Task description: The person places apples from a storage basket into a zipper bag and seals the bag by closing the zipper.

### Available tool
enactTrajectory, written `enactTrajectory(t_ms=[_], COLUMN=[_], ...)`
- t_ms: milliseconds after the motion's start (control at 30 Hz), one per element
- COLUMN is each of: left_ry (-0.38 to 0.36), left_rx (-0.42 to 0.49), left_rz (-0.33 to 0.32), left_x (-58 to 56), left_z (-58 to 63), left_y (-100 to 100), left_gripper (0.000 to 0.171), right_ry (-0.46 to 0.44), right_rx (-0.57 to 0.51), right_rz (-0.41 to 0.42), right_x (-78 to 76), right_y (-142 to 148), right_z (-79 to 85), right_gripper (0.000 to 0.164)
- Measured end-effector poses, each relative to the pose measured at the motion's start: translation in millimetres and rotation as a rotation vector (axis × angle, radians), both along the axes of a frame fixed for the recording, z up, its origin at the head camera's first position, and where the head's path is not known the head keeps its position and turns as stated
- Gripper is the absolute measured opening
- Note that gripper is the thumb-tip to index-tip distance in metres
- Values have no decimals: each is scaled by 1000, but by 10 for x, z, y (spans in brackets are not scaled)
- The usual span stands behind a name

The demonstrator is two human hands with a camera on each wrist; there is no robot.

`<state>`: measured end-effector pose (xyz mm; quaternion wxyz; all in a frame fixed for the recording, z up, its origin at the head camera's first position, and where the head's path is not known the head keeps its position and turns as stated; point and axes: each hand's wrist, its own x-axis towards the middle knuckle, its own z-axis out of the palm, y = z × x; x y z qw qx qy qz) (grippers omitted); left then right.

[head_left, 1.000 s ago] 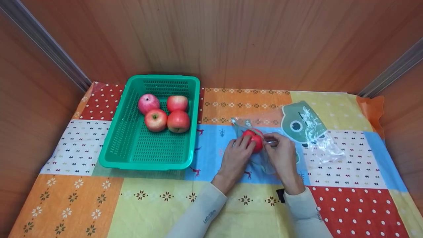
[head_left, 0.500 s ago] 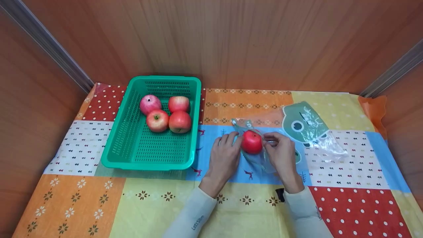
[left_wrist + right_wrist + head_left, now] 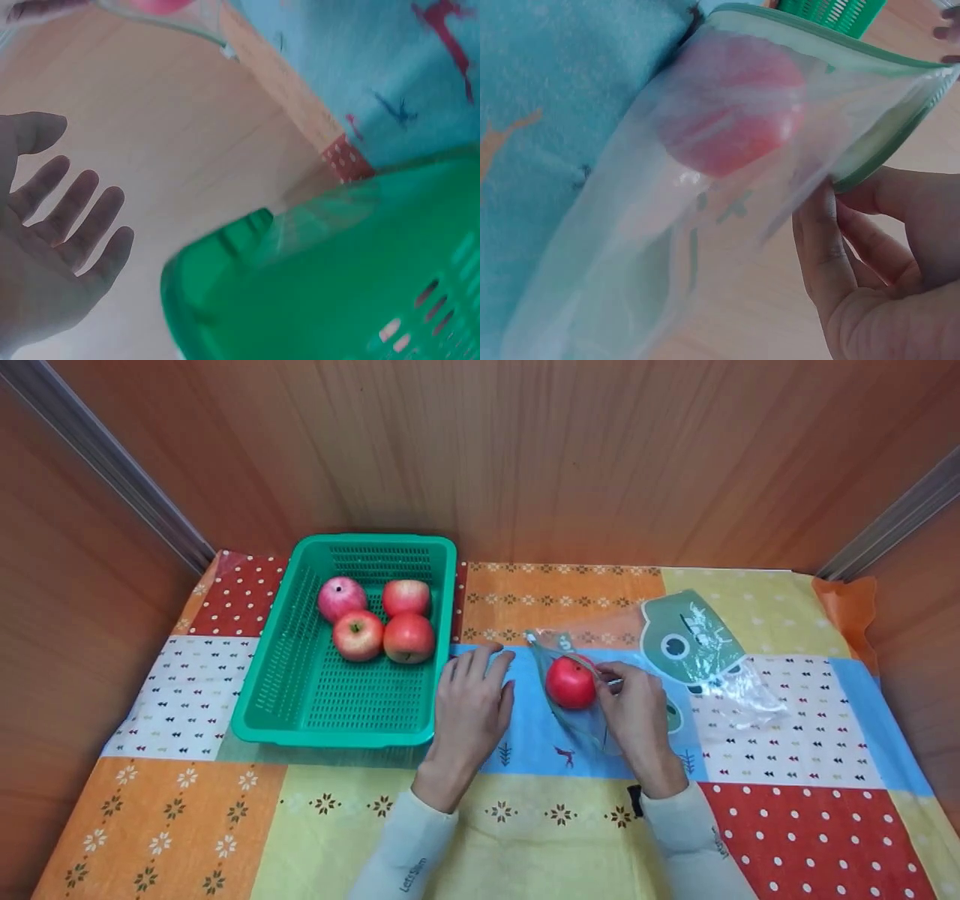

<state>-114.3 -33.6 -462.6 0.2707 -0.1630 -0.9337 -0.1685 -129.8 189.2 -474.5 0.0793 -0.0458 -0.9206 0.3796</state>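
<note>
My right hand (image 3: 637,720) pinches the green-edged rim of a clear zip bag (image 3: 630,247) printed with a green frog face; the rim stands apart there. A red apple (image 3: 571,682) lies at the bag's mouth, and the right wrist view shows it through the plastic. My left hand (image 3: 471,712) is over the cloth beside the basket's right edge, fingers spread and holding nothing, as the left wrist view also shows. Inside the green basket (image 3: 247,690) sit several apples, among them a pinkish one (image 3: 342,599) and a red one (image 3: 409,638).
A patchwork-patterned tablecloth (image 3: 345,840) covers the table. Wooden panels (image 3: 525,457) close off the back and both sides. An orange flap (image 3: 847,607) stands up at the back right corner. The bag's frog-printed end (image 3: 694,634) spreads to the right.
My left hand has let go of the apple at the bag's mouth and moved left to the basket's edge. My right hand keeps its pinch on the bag.
</note>
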Motion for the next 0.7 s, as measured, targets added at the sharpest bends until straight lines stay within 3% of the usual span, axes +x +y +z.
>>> enactTrajectory(t_ms=[333, 700], left_ry=[2, 16], left_rx=[80, 197], left_rz=[38, 58], left_x=[7, 13], left_z=[151, 269], left_y=[-184, -414], left_gripper=[41, 34], right_ry=[-2, -145], right_rx=[65, -120], right_rz=[29, 70], right_x=[2, -57], right_y=[-4, 179], right_z=[31, 63], right_gripper=[27, 26])
